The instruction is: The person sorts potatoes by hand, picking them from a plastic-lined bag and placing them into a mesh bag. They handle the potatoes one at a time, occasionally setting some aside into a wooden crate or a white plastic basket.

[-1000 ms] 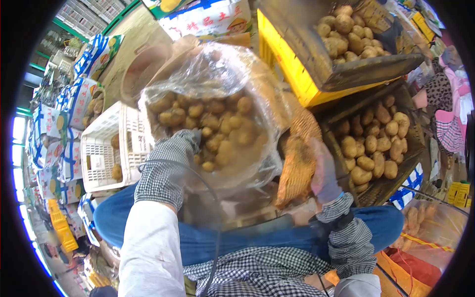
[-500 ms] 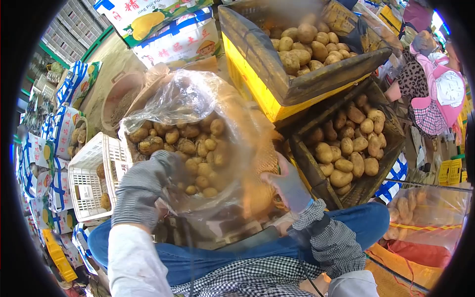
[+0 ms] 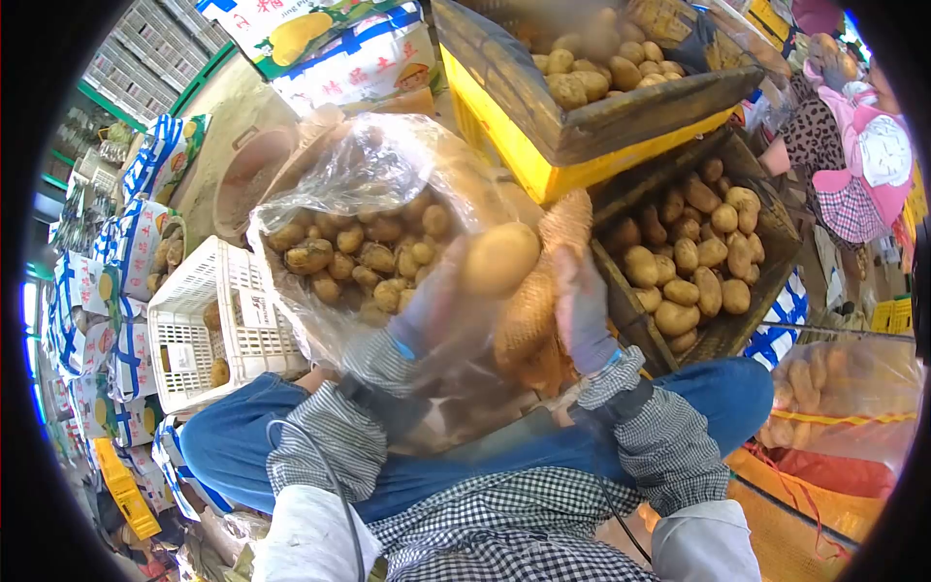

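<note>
My left hand (image 3: 433,299), gloved and blurred by motion, is closed around a large potato (image 3: 501,260) beside an orange mesh bag (image 3: 531,325). My right hand (image 3: 582,306), also gloved, grips the right edge of the mesh bag and keeps it upright in front of my lap. Some of the bag's contents are hidden by the netting. Left of my left hand, a clear plastic liner (image 3: 373,160) lies around many small potatoes (image 3: 359,257) in a wide sack. Its lower part is out of sight behind my arm.
A yellow crate (image 3: 504,145) with potatoes stands at the far side, and a dark crate (image 3: 766,252) of potatoes is at right. A white plastic basket (image 3: 233,330) stands left. Printed cartons (image 3: 359,73) are stacked behind. Another person (image 3: 849,165) sits at far right.
My left hand has moved right from over the plastic-lined sack to the mesh bag, now with a large potato. My right hand stays on the mesh bag, which is raised a little.
</note>
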The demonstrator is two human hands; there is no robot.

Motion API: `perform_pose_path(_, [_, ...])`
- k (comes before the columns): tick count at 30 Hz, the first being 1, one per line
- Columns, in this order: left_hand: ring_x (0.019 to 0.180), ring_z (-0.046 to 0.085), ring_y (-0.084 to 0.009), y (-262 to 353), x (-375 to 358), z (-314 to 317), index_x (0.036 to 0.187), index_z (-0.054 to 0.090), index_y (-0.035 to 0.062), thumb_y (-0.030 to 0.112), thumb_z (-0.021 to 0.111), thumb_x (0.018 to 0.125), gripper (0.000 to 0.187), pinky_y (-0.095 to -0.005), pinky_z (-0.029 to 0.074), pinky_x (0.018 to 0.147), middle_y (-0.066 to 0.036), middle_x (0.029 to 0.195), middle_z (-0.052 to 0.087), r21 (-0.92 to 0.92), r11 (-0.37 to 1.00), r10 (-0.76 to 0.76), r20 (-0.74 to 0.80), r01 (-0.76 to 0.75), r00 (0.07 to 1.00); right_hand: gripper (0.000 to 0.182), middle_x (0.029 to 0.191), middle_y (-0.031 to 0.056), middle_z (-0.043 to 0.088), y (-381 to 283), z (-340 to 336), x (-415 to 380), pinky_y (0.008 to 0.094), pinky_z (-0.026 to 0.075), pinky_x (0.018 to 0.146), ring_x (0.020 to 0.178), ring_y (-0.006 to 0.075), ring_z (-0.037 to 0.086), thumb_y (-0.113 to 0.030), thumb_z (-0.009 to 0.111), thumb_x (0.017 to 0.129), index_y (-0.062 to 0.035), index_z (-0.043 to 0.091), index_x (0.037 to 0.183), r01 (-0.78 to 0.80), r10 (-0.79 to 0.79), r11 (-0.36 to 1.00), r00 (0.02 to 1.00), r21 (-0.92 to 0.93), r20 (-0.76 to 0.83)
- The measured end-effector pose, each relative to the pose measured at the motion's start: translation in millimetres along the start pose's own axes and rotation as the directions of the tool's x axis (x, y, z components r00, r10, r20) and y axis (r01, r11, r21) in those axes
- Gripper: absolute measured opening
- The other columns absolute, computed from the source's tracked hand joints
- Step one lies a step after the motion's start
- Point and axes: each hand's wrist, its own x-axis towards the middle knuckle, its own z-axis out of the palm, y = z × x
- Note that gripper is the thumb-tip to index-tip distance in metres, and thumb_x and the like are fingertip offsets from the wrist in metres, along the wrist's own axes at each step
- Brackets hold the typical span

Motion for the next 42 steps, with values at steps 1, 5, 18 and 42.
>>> perform_pose_path(1, [0.108, 0.055, -0.0192, -5.4, -1.3, 13.1, 0.139, 0.036, 0.0064, 0.042, 0.046, 0.096, 0.057, -0.0326, 0.051, 0.082, -0.012, 0.128, 0.049, 0.137, 0.989, 0.051, -0.022, -0.047, 0.998, 0.037, 0.112, 0.0047, 0.057, 9.9, 4.8, -3.6, 0.0268, 0.045, 0.09, 0.1, 0.0123, 0.054, -0.022, 0.053, 0.098, 0.0011, 0.049, 0.126, 0.198, -0.195, 0.964, 0.98, -0.178, 0.034])
perform_pose_path(5, [0.122, 0.045, -0.0243, -28.8, -5.4, 49.8, 0.139, 0.036, 0.0039, 0.018, 0.054, 0.091, 0.054, -0.0337, 0.038, 0.102, -0.014, 0.134, 0.043, 0.134, 0.991, 0.048, -0.117, -0.032, 0.992, 0.044, 0.123, 0.0161, 0.051, 25.3, 3.2, -12.4, 0.0352, 0.041, 0.097, 0.112, 0.0238, 0.05, -0.028, 0.054, 0.095, 0.0007, 0.047, 0.129, 0.431, -0.453, 0.752, 0.888, -0.499, 0.084])
perform_pose_path(18, [0.123, 0.049, -0.0234, -2.1, -24.3, 60.0, 0.139, 0.037, 0.0039, 0.004, 0.074, 0.077, 0.072, -0.0347, 0.045, 0.101, -0.012, 0.131, 0.047, 0.187, 0.981, 0.12, -0.401, -0.047, 0.908, 0.048, 0.116, 0.0102, 0.057, -27.8, -8.1, -4.8, 0.0299, 0.048, 0.091, 0.104, 0.0163, 0.057, -0.039, 0.05, 0.098, 0.0016, 0.051, 0.125, -0.082, -0.046, 0.884, 0.965, 0.46, 0.259])
perform_pose_path(42, [0.116, 0.054, -0.024, -9.7, -14.4, 51.7, 0.139, 0.033, 0.0052, 0.0, 0.073, 0.076, 0.075, -0.0354, 0.049, 0.097, -0.014, 0.13, 0.049, -0.32, 0.94, 0.016, -0.298, -0.116, 0.955, 0.034, 0.11, 0.0096, 0.061, -21.5, -5.5, -5.3, 0.0264, 0.048, 0.085, 0.098, 0.0151, 0.058, -0.019, 0.056, 0.094, 0.0015, 0.057, 0.121, -0.015, -0.032, 0.956, 0.987, 0.292, 0.155])
